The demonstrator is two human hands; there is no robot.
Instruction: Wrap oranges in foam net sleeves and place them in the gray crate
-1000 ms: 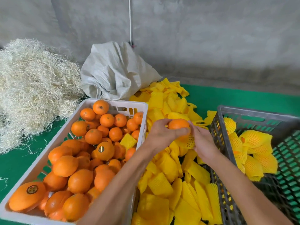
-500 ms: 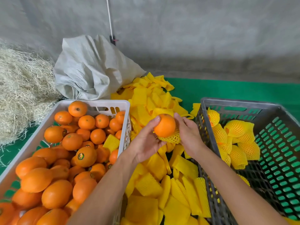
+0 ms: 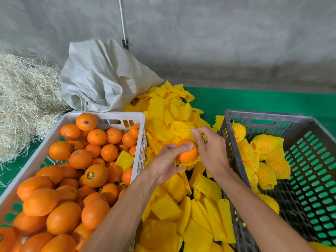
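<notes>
The orange (image 3: 187,151) has sunk lower into the foam net sleeve (image 3: 185,163) than it was a moment ago, when most of it stood clear above the mesh. The left hand (image 3: 168,161) grips the fruit, thumb across its top; the right hand (image 3: 211,151) pinches the sleeve's far edge and draws it up, a strip of net showing at its fingers. Both are held over the loose sleeve pile (image 3: 174,113), with the gray crate (image 3: 272,117) at three o'clock. I'd say the wrap is about half done; crating comes next.
</notes>
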